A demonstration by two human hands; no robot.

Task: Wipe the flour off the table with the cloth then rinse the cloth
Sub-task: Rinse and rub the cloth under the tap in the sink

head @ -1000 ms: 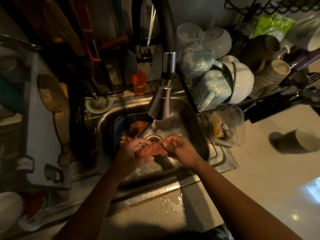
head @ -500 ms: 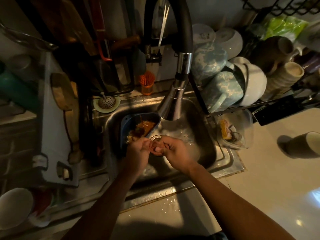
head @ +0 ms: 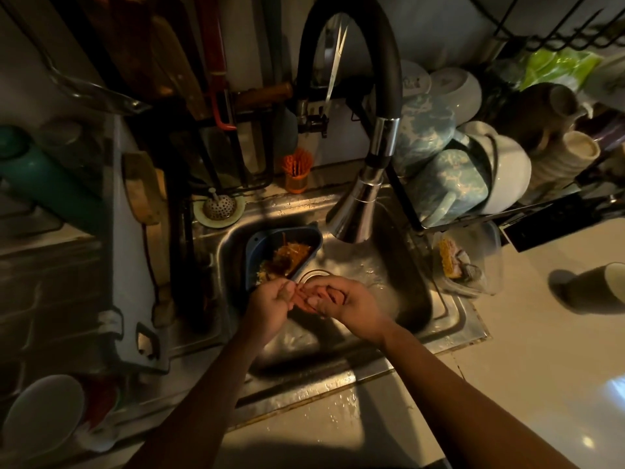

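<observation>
- The cloth [head: 302, 303] is lying bunched between both hands over the sink [head: 449, 319], long axis running left to right.
- The left hand [head: 270, 308] is pinching one end, and the right hand [head: 345, 302] is curling its fingers round the other.
- The tap [head: 355, 214] is hanging beyond the cloth, nearer the right hand.

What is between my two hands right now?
The cloth, gripped by the left hand and right hand over the sink, seen in the head view.
</observation>
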